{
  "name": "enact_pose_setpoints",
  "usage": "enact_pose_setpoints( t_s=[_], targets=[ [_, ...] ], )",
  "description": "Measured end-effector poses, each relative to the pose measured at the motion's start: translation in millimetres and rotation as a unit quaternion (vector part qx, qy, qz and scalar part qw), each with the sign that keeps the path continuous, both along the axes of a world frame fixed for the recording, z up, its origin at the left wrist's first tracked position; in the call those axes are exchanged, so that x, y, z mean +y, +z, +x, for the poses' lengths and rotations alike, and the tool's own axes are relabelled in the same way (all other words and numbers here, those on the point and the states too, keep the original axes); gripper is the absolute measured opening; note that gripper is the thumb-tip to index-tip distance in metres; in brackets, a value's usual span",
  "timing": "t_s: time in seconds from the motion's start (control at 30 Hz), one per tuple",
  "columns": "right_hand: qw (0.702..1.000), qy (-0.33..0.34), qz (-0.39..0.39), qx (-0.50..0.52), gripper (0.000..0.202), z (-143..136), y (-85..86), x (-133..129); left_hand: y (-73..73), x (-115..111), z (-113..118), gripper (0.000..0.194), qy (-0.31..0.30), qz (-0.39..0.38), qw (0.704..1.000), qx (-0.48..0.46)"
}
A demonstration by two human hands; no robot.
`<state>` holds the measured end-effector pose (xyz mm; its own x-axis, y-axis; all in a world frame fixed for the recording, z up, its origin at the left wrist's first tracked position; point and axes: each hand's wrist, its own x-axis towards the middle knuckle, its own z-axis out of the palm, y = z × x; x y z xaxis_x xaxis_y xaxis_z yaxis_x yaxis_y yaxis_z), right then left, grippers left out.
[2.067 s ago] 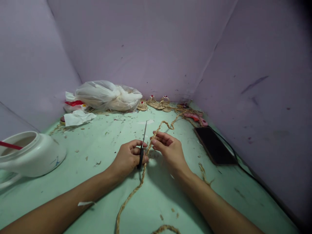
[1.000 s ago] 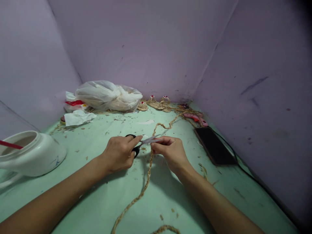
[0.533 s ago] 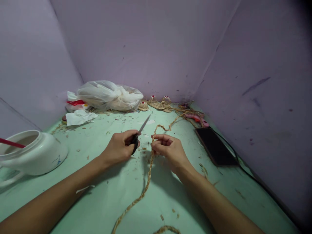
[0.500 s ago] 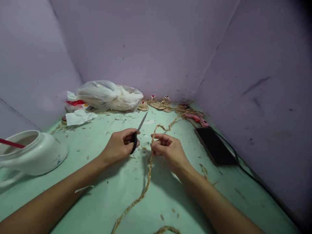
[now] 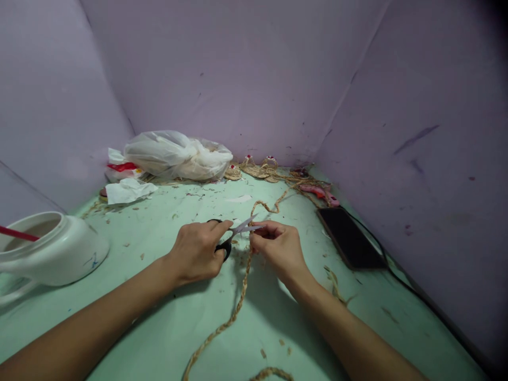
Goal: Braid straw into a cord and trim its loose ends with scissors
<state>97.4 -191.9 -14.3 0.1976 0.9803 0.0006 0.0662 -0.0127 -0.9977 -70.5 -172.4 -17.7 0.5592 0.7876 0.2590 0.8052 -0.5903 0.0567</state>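
Note:
Black-handled scissors (image 5: 224, 247) are in my left hand (image 5: 197, 248), with the blades parted and pointing right. The blades lie at a braided straw cord (image 5: 243, 293), just by the fingertips of my right hand (image 5: 280, 248). My right hand pinches the cord between thumb and fingers. From there the cord runs down to the front edge of view and back in a wavy line to a pile of straw strands (image 5: 305, 180). Whether the blades touch the cord cannot be made out.
A white pot (image 5: 55, 251) with a red stick stands at left. A knotted plastic bag (image 5: 178, 156), white tissue (image 5: 129, 191) and small woven pieces (image 5: 254, 169) lie along the back. A black phone (image 5: 351, 238) with a cable lies at right.
My left hand has turned and moved right, bringing the scissors from pointing up and away to the cord, with their blades now parted. My right hand has shifted slightly, still pinching the cord.

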Motion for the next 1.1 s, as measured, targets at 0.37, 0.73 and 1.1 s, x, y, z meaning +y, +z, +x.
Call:
enact_pose_setpoints(
  t_s=[0.37,0.73,1.1],
  targets=[
    [0.998,0.008,-0.006,0.063,0.016,-0.3,-1.3,1.3,2.0,1.4,-1.7,0.052,0.014,-0.032,0.999,0.041],
    [0.997,-0.031,-0.034,0.068,0.011,5.6,-4.8,7.2,-1.0,11.5,-7.9,0.038,0.031,-0.078,0.986,-0.143],
    [1.000,0.010,0.010,-0.005,0.020,1.1,-8.1,2.3,-6.9,6.9,-6.0,0.049,-0.029,0.053,0.998,0.022]
  ],
)
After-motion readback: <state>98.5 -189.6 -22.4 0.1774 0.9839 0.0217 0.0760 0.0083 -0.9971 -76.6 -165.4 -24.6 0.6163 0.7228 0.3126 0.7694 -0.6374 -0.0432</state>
